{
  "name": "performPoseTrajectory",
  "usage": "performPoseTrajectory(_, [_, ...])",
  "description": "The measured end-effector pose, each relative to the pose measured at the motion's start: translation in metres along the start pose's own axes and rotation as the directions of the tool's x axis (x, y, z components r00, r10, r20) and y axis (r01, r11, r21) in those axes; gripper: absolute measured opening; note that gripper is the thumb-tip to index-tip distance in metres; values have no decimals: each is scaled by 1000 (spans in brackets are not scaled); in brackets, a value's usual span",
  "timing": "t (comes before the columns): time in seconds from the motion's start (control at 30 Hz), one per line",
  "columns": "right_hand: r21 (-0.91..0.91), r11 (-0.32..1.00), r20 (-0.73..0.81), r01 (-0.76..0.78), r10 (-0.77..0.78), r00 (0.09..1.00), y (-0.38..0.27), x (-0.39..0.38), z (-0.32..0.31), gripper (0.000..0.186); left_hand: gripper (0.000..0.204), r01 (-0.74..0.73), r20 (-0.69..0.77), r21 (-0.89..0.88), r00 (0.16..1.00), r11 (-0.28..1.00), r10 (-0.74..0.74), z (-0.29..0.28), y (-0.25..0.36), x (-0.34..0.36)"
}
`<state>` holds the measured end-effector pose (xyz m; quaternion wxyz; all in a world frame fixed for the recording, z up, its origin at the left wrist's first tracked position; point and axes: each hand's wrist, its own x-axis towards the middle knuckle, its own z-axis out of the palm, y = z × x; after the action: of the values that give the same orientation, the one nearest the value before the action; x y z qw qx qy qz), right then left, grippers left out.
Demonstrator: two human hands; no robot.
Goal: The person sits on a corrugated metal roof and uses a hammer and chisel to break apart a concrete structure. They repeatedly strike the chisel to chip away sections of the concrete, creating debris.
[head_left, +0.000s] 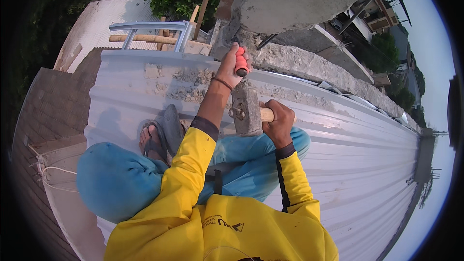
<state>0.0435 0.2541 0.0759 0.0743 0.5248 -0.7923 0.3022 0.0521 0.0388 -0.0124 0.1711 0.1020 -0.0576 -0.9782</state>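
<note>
My left hand [231,68] is wrapped round the orange-red grip of a chisel [241,61]. The dark butt of its grip faces back toward me, and its far end meets the rough concrete beside a broken block, the contact partly hidden by my fingers. Closed on a short wooden handle is my right hand [280,123], holding a heavy club hammer [247,111]. The hammer's grey, dusty head hangs just below the chisel's butt, apart from it.
I sit on a corrugated metal roof [348,174], with concrete rubble [193,78] along its upper edge. A massive concrete piece [299,0] rises ahead, beside a rough concrete ledge [309,67]. Metal channel framing [150,26] and a bamboo pole [140,38] lie at the far left.
</note>
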Motion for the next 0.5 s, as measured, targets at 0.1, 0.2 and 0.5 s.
performPoseTrajectory(0.1, [-8, 958, -95, 287, -286, 953, 0, 0, -11, 28, 32, -10, -28, 41, 1000, 999, 11, 0, 0, -1])
performPoseTrajectory(0.2, [25, 963, -55, 267, -265, 963, 9, 8, -4, 26, 33, -5, -25, 42, 1000, 999, 6, -1, 1, 0])
performPoseTrajectory(0.5, [20, 1000, 20, 8, -8, 1000, 5, -1, -8, 16, 35, 50, 79, -29, 996, 998, -48, -9, 3, 1])
